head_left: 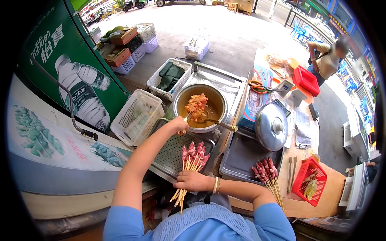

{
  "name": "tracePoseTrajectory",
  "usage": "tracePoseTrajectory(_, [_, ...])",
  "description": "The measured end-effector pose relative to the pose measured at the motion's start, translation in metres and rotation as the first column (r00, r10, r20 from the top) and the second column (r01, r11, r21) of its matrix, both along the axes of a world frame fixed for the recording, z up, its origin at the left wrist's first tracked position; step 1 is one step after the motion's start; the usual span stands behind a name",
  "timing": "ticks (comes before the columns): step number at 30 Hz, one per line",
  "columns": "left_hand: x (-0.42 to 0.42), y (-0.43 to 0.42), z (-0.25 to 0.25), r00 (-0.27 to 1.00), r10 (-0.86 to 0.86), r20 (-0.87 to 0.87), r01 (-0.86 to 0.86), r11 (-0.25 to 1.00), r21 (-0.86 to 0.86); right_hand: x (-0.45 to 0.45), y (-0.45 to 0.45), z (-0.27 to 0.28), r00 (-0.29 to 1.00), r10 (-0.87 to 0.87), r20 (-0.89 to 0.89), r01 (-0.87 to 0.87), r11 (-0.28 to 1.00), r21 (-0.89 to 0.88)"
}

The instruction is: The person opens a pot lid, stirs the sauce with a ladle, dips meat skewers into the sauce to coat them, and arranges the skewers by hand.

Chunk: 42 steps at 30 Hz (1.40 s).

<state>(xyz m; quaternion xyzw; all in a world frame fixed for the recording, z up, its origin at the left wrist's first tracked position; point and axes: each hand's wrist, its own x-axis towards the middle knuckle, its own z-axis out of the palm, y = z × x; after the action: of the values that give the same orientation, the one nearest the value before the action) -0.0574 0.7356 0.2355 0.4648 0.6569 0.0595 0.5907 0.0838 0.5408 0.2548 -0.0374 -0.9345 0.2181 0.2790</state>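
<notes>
Coated meat skewers point(197, 107) in the left hand point(180, 125), meat end over the open pot point(221, 116), just above or dipping into the brownish liquid; cannot tell which. Fingers curled close around the stick end, most of the wood hidden by the fist. Long axis of this bunch slanting from the fist away from the body and to the right, into the mouth of the pot. Left hand clearly nearer to the pot, at its near left rim; right hand point(193, 180) lower, closer to the body.

Raw meat skewers point(196, 153) under that right hand, gripped around the bare sticks just below the pink meat, fingers wrapped over the bundle. Long axis running from near the body, outward and slightly right, meat toward the pot, stick ends fanned toward the apron point(201, 223). Meat above the right part of the perforated tray point(169, 146), directly on the near side of the pot.

Ladle point(225, 125) leaning in the pot, handle out over the right rim, just beside the coated meat. Farther right, a second raw bunch point(265, 169) at the near right corner of a dark tray point(237, 154), sticks pointing back toward the right sleeve. Beyond, on the table point(331, 190), a domed lid point(265, 124) partly over the dark tray, tongs point(292, 172), and a red basket point(299, 186) with food inside. To the left of the pot, a white crate point(124, 124).
</notes>
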Motion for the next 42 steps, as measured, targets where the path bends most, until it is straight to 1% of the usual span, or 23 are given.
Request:
tracePoseTrajectory(1, [0.0,-0.004,0.009,1.0,0.014,0.006,-0.014,1.0,-0.002,0.01,0.0,0.01,1.0,0.014,0.006,-0.014,1.0,-0.002])
tracePoseTrajectory(3, [-0.003,-0.016,0.026,1.0,-0.006,0.015,0.005,0.999,0.052,0.027,-0.001,0.025,0.999,-0.043,-0.021,0.041,0.996,-0.082])
tracePoseTrajectory(5, [-0.008,-0.021,0.013,0.999,0.029,0.031,-0.032,0.996,0.078,0.041,-0.002,0.032,0.992,-0.109,-0.058,0.101,0.988,-0.118])
tracePoseTrajectory(7, [-0.009,-0.025,0.009,0.994,0.074,0.075,-0.084,0.987,0.139,0.053,-0.007,0.04,0.989,-0.146,0.001,0.144,0.979,-0.144])
tracePoseTrajectory(9, [-0.011,-0.028,0.004,0.996,0.074,0.055,-0.081,0.987,0.138,0.06,-0.014,0.037,0.988,-0.152,0.013,0.152,0.979,-0.137])
tracePoseTrajectory(11, [-0.014,-0.031,-0.005,0.998,0.034,-0.046,-0.03,0.996,0.08,0.066,-0.022,0.035,0.988,-0.157,-0.009,0.154,0.977,-0.148])
tracePoseTrajectory(12, [-0.015,-0.04,-0.001,0.998,0.043,-0.045,-0.04,0.997,0.073,0.068,-0.024,0.039,0.987,-0.156,-0.031,0.15,0.978,-0.147])
tracePoseTrajectory(14, [-0.018,-0.068,0.013,0.993,0.119,0.0,-0.117,0.978,0.175,0.069,-0.03,0.041,0.981,-0.182,-0.06,0.169,0.969,-0.183])
tracePoseTrajectory(15, [-0.024,-0.084,0.012,0.991,0.135,-0.004,-0.133,0.979,0.156,0.069,-0.032,0.044,0.98,-0.192,-0.057,0.176,0.962,-0.209])
tracePoseTrajectory(17, [-0.044,-0.112,0.008,0.988,0.147,0.038,-0.151,0.929,0.337,0.069,-0.036,0.045,0.968,-0.231,-0.093,0.208,0.956,-0.209])
tracePoseTrajectory(19, [-0.063,-0.145,0.009,0.984,0.17,0.053,-0.177,0.923,0.34,0.069,-0.04,0.047,0.953,-0.284,-0.111,0.259,0.946,-0.196])
tracePoseTrajectory(21, [-0.077,-0.177,0.02,0.98,0.193,-0.056,-0.153,0.895,0.42,0.068,-0.042,0.047,0.948,-0.297,-0.112,0.272,0.942,-0.198])
tracePoseTrajectory(22, [-0.087,-0.192,0.011,0.98,0.194,-0.051,-0.156,0.897,0.415,0.069,-0.043,0.047,0.949,-0.297,-0.11,0.271,0.941,-0.203])
tracePoseTrajectory(24, [-0.107,-0.219,-0.016,0.959,0.249,-0.136,-0.125,0.8,0.586,0.068,-0.044,0.046,0.951,-0.29,-0.106,0.265,0.943,-0.202])
tracePoseTrajectory(26, [-0.119,-0.247,-0.032,0.947,0.3,-0.119,-0.181,0.799,0.574,0.066,-0.045,0.048,0.953,-0.286,-0.103,0.261,0.943,-0.204])
tracePoseTrajectory(28, [-0.12,-0.263,-0.031,0.931,0.349,-0.105,-0.235,0.794,0.56,0.065,-0.046,0.048,0.954,-0.282,-0.102,0.257,0.944,-0.207])
tracePoseTrajectory(30, [-0.122,-0.276,-0.028,0.905,0.413,-0.099,-0.352,0.86,0.371,0.064,-0.047,0.045,0.956,-0.281,-0.09,0.258,0.944,-0.208])
tracePoseTrajectory(31, [-0.124,-0.281,-0.035,0.903,0.418,-0.097,-0.358,0.858,0.37,0.063,-0.048,0.045,0.957,-0.275,-0.087,0.253,0.945,-0.207])
tracePoseTrajectory(33, [-0.129,-0.288,-0.056,0.905,0.389,-0.17,-0.27,0.837,0.477,0.062,-0.048,0.044,0.957,-0.276,-0.092,0.256,0.949,-0.183])
tracePoseTrajectory(37, [-0.127,-0.28,-0.074,0.912,0.333,-0.238,-0.213,0.883,0.418,0.06,-0.051,0.04,0.96,-0.269,-0.079,0.25,0.949,-0.194])
tracePoseTrajectory(39, [-0.123,-0.269,-0.077,0.878,0.248,-0.41,-0.028,0.881,0.473,0.059,-0.052,0.038,0.959,-0.274,-0.071,0.258,0.949,-0.184])
tracePoseTrajectory(40, [-0.12,-0.261,-0.076,0.879,0.246,-0.409,-0.028,0.882,0.47,0.058,-0.053,0.04,0.959,-0.275,-0.069,0.259,0.948,-0.186])
tracePoseTrajectory(42, [-0.117,-0.246,-0.075,0.825,0.161,-0.541,0.074,0.92,0.386,0.057,-0.053,0.044,0.959,-0.274,-0.065,0.258,0.948,-0.183])
